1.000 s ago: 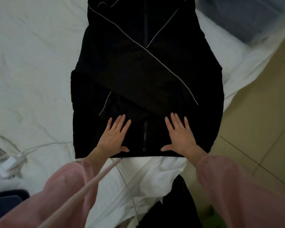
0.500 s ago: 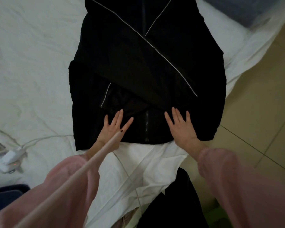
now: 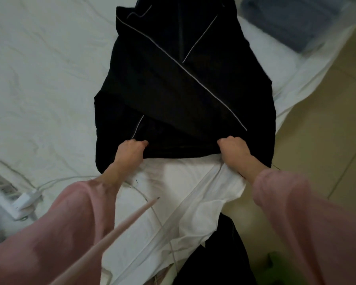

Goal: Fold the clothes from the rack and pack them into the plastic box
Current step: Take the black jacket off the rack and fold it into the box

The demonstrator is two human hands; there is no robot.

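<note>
**Item:** black jacket (image 3: 173,89), thin pale piping, sleeves laid crossed over the front.

**Location:** flat on the white-sheeted bed (image 3: 39,79), close to its right edge, where the sheet falls toward the tiled floor (image 3: 317,130).

**Orientation:** long axis runs straight away from the person. The collar end is far, at the top of the view, and the hem is near. The centre zip line follows the same axis.

**Hands:** the left hand (image 3: 130,150) and right hand (image 3: 233,148) are both curled round the near hem, one on each side of the zip line and about level with each other. The stretch of hem between them is drawn up off the sheet. The outer corners of the hem hang lower, beyond each wrist. Neither hand is nearer than the other; the grip is even.

**Bearing for the coming move:** the whole garment lies ahead of the hands, so the fold would likely carry the hem forward along the long axis toward the collar.

**Destination:** plastic box (image 3: 292,23), blurred, at the far right past the collar end. It is well apart from both hands and on the right hand's side. Grey-blue cloth seems to lie in it.

**Also present:** power strip (image 3: 6,194) with white cable, near left on the bed.
</note>
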